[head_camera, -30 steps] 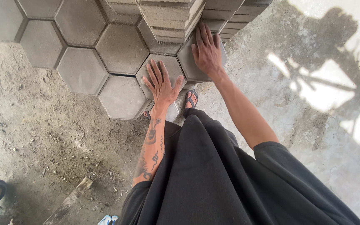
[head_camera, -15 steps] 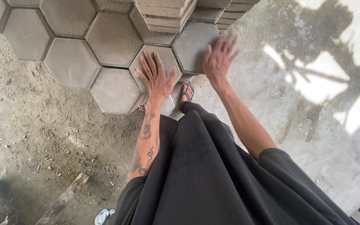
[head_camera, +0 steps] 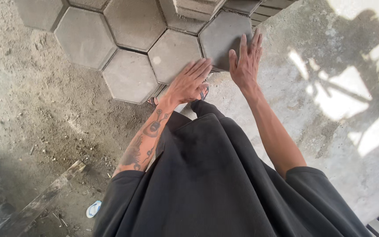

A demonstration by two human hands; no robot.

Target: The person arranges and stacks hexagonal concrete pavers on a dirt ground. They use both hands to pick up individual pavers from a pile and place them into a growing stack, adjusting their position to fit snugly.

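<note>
Pressing: right hand flat, fingers spread, on dark hexagonal paver; left hand open on its near edge, seemingly seating it against laid pavers.

The person wears a loose black shirt with short sleeves that end above the elbows, leaving both forearms bare. Dark tattoos run along the left forearm, one a rounded figure near the wrist. A sandal strap shows on one foot. Both hands are bare, without rings.
</note>
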